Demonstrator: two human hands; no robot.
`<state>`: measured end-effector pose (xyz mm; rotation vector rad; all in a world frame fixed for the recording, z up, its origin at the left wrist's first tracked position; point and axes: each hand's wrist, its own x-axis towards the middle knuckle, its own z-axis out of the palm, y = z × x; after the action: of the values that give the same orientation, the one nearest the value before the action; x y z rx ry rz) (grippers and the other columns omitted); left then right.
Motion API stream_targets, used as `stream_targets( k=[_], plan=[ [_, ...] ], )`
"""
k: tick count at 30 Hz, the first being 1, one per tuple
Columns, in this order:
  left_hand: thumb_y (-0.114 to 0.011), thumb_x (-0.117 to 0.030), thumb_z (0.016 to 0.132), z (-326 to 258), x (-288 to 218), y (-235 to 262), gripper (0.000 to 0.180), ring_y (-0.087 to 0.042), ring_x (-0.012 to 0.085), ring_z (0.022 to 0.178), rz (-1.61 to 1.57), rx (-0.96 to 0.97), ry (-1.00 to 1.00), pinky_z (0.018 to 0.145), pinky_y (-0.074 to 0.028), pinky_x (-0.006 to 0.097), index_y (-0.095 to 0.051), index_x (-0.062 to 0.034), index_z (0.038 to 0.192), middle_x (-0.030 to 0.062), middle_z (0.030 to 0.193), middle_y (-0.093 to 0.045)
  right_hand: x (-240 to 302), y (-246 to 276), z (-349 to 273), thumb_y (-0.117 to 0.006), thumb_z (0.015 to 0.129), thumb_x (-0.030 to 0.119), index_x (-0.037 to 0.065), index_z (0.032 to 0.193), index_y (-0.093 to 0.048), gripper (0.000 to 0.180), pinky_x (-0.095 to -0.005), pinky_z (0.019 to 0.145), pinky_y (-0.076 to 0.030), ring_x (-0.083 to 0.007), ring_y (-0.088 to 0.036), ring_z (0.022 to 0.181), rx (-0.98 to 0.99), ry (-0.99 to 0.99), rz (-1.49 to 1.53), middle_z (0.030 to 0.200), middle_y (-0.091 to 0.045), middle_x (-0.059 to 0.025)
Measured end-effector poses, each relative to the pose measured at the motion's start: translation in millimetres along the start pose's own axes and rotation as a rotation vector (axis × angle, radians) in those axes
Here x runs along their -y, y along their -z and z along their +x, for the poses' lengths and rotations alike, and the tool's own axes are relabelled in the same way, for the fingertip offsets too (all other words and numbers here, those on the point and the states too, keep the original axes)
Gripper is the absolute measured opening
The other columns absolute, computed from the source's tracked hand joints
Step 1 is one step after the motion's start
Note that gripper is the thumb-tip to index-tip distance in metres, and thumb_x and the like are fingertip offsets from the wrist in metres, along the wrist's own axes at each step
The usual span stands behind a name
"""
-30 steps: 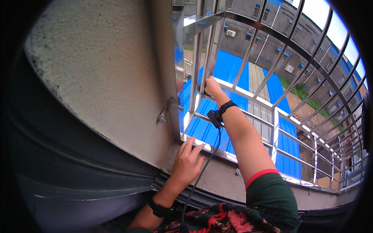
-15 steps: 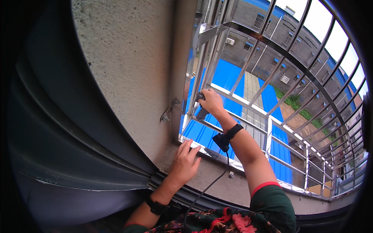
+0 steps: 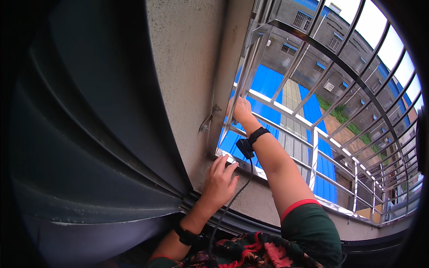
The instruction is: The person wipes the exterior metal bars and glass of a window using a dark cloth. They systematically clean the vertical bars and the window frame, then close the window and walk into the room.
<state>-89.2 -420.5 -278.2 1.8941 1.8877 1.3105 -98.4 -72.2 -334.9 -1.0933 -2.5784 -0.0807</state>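
Observation:
My right hand (image 3: 242, 110) reaches out to the left corner of a shiny metal window cage (image 3: 314, 154). Its fingers curl in behind the upright bars (image 3: 255, 60). Half a second ago a dark grey cloth showed in this hand; now the bars and the hand hide nearly all of it. Below, my left hand (image 3: 219, 182) rests with fingers spread on the sill, its fingertips by the cage's bottom rail (image 3: 232, 159). A black strap with a small black device (image 3: 245, 148) sits on my right wrist, and a cable hangs from it.
A rough concrete wall (image 3: 185, 67) with a metal bolt (image 3: 204, 127) stands at the left. Dark window frame panels (image 3: 103, 134) curve along the far left. Beyond the bars lie a blue corrugated roof (image 3: 263, 82) and a grey building (image 3: 279, 53).
My right hand has moved in behind the corner bars, and the cloth has gone mostly out of sight. The view has swung, so wall and cage corner sit further right. My left hand stays by the rail.

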Motion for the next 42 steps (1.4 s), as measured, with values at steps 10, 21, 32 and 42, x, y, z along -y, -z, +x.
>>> stream_targets(
  k=[10, 21, 32, 42],
  plan=[
    [-0.067, -0.011, 0.078, -19.4, -11.6, 6.9, 0.038, -0.043, 0.0383, 0.124, 0.021, 0.028, 0.006, 0.103, -0.036, 0.045, -0.061, -0.0037, 0.115, 0.0221, 0.129, -0.049, 13.3, 68.3, -38.2, -0.068, 0.073, 0.011, 0.004, 0.098, -0.066, 0.026, -0.0386, 0.063, -0.056, -0.0271, -0.068, 0.074, 0.371, -0.036, 0.677, 0.084, -0.067, -0.0147],
    [-0.067, -0.009, 0.078, -26.0, -12.5, 2.3, 0.037, -0.043, 0.0393, 0.124, 0.118, 0.003, 0.06, 0.103, -0.037, 0.044, -0.061, -0.0043, 0.115, 0.024, 0.13, -0.048, 33.8, 122.6, -100.6, -0.072, 0.067, 0.017, 0.0, 0.088, -0.067, 0.027, -0.04, 0.058, -0.056, -0.0313, -0.068, 0.063, 0.299, -0.089, 0.689, 0.075, -0.067, -0.0197],
    [-0.067, -0.01, 0.078, -47.5, -30.8, 7.6, 0.038, -0.043, 0.0395, 0.124, 0.248, 0.026, 0.086, 0.103, -0.036, 0.044, -0.061, -0.0027, 0.115, 0.023, 0.13, -0.048, 77.8, 61.0, -108.9, -0.06, 0.074, 0.01, 0.004, 0.087, -0.061, 0.014, -0.0465, 0.067, -0.052, -0.0398, -0.063, 0.077, -0.068, 0.179, 0.23, 0.087, -0.063, -0.0196],
    [-0.065, -0.015, 0.08, -54.9, -53.9, 20.8, 0.038, -0.043, 0.0408, 0.123, 0.274, 0.005, 0.058, 0.105, -0.033, 0.047, -0.061, -0.0018, 0.115, 0.0253, 0.129, -0.049, 78.1, 92.2, -116.9, -0.062, 0.073, 0.012, 0.001, 0.083, -0.068, 0.017, -0.04, 0.056, -0.058, -0.0337, -0.068, 0.069, 0.41, 0.027, 0.66, 0.075, -0.066, -0.0216]
  ],
)
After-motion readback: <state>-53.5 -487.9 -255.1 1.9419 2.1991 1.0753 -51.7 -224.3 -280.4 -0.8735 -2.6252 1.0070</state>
